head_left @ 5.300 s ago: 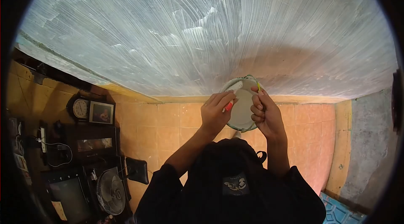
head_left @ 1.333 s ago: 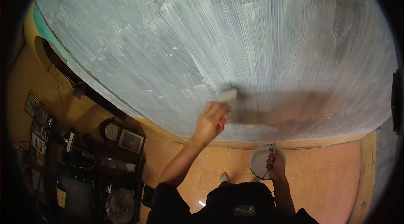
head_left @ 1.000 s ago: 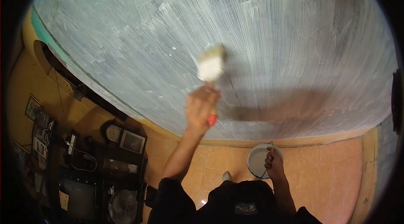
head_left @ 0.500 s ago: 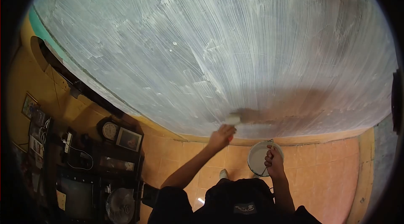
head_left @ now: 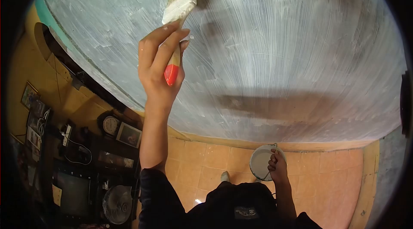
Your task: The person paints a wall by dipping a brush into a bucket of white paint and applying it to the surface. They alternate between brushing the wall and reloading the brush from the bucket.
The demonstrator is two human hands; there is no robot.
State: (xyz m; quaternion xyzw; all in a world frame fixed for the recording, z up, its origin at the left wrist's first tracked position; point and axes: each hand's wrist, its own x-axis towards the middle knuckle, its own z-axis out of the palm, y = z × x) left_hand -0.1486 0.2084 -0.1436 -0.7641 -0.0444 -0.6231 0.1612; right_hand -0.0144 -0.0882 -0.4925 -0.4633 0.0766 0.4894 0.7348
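Note:
My left hand grips a wide paintbrush by its wooden handle with a red end. The pale bristles point up and meet or nearly meet the wall, which is streaked with whitish paint. Lower down, my right hand is closed around the wire handle of a round bucket. Pale liquid shows inside the bucket, which hangs or stands above the tiled floor; which of the two I cannot tell.
At the lower left, dark shelving holds a clock, a framed picture, a fan and a television. Orange tiles cover the floor below the wall. A dark object juts in at the right edge.
My left hand has risen from low on the wall to high up with the paintbrush. My right hand and the bucket appear slightly further left in the view.

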